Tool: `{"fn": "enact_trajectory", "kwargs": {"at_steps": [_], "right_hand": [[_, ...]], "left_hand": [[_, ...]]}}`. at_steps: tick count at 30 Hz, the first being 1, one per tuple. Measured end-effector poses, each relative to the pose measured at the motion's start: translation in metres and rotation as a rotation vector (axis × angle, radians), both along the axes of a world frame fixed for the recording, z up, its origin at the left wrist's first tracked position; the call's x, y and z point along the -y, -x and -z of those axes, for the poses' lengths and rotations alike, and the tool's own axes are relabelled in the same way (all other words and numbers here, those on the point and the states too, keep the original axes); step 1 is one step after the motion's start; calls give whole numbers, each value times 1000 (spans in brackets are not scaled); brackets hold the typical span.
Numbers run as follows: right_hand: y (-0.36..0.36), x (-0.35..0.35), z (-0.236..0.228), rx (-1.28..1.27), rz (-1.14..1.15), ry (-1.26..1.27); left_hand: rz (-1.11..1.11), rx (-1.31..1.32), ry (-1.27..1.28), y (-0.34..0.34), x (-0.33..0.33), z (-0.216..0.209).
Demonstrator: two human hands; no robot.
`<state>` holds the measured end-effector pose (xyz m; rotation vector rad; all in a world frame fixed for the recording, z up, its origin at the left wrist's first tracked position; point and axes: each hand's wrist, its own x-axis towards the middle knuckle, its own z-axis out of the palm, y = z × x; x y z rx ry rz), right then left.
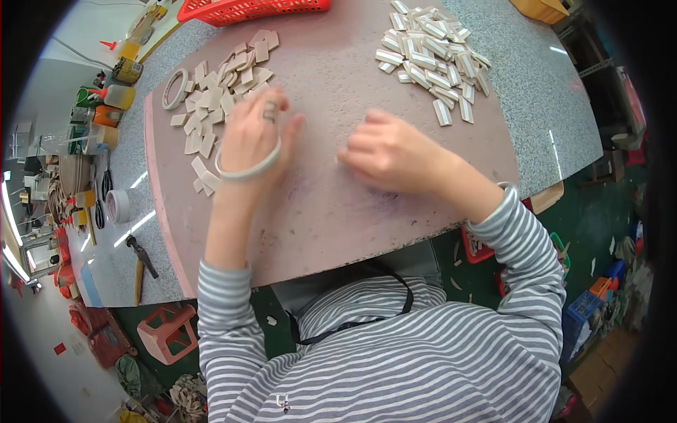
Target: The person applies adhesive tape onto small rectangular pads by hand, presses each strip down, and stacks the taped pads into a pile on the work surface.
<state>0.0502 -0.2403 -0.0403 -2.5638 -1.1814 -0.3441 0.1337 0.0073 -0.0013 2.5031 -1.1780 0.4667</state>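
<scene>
My left hand (pixel 255 137) hovers by a loose heap of flat beige pieces (pixel 211 99), blurred by motion. Its thumb stands apart from the curled fingers, and I see nothing held in it. A pale bangle (pixel 248 171) circles that wrist, and a finger carries a light band with dark marks (pixel 269 111). Over the middle of the mat, my right hand (pixel 384 151) is closed with the fingertips pinched together; what they hold, if anything, is hidden. Beyond it at the far right lies a second heap of small beige pieces with white strips on top (pixel 434 56).
The pinkish mat (pixel 317 233) covers much of a speckled grey table (pixel 546 92). A red basket (pixel 254 10) stands at the far edge. Rolls of tape (pixel 118 206), scissors (pixel 99 211) and a hammer (pixel 142 257) lie at left. A pink stool (pixel 167 331) is on the floor.
</scene>
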Motion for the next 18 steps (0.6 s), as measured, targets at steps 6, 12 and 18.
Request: {"fn": "enact_trajectory", "kwargs": {"at_steps": [6, 12, 18], "right_hand": [[-49, 74, -19, 377, 624, -151], [-83, -59, 10, 189, 327, -323], [-101, -80, 16, 98, 348, 14]], "left_hand": [[152, -301, 1, 54, 4, 24], [334, -405, -13, 148, 18, 19], [304, -264, 69, 145, 3, 13]]}}
